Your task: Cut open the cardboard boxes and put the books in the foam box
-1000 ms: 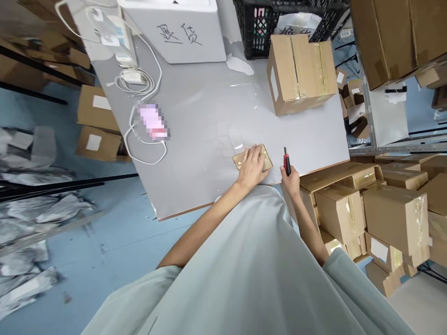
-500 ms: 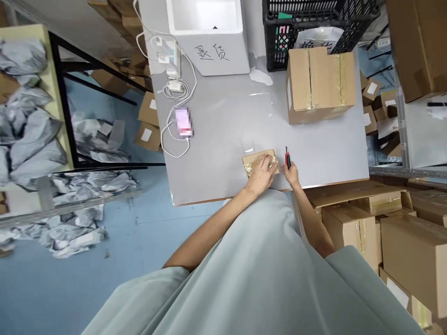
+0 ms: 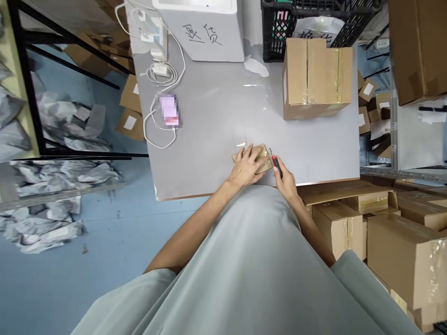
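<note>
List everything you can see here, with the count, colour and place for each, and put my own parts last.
Table: one, grey, centre
Small taped box: one, brown, table's near edge
Utility knife: one, red and black, beside that box
Taped carton: one or two, cannot tell, brown, table's far right
Bin: one, white, table's far side
Crate: one, black, behind the carton
Blurred device: one, pink-purple, table's left
Power strip: one, white, table's far left
Bagged parcels: many, grey, picture left
Stacked cartons: several, brown, lower right
Floor: one, blue, below
Left hand: one, bare, on the small box
Right hand: one, bare, holding the knife
</note>
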The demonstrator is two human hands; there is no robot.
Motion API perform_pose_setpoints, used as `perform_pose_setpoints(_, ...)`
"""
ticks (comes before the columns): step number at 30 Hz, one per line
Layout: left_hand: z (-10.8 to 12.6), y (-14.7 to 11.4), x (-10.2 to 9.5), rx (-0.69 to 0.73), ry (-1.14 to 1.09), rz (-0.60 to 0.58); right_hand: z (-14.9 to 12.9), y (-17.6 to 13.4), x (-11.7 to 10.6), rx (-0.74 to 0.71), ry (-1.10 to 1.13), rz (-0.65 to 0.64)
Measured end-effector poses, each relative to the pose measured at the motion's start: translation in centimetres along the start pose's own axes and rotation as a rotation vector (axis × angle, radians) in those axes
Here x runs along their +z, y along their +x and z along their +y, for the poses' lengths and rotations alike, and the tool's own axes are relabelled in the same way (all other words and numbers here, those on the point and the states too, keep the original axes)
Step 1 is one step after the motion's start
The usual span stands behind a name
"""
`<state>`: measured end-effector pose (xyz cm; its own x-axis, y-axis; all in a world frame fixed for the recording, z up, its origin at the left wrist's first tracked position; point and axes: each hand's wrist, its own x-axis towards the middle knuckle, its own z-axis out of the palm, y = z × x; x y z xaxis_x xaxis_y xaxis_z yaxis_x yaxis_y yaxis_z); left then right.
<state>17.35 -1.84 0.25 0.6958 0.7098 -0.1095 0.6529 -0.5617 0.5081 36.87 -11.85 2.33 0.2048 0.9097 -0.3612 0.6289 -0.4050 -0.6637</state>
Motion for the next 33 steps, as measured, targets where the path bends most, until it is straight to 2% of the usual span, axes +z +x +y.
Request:
perform_pose_setpoints(5, -0.7, -0.4, 0.3, 0.007, -0.023, 0.013, -1.5, -1.1, -0.2, -0.072, -0.027, -0.04)
perform_pose_setpoints(17, -1.6, -1.4, 1.1, 0.027, -0.093, 0.068, -4.6, -1.7, 1.1, 0.01, -0.166, -0.056)
perform_pose_setpoints(26, -2.1, -1.9, 1.2, 0.036, -0.116, 0.093, -8.2, -2.2, 2.5, 0.175, -0.404, -0.069)
perform_pose_setpoints(33, -2.7, -1.9, 1.5, 0.028, -0.168, 0.125, -11.8, -1.3, 2.2, 0.301, -0.491, -0.107)
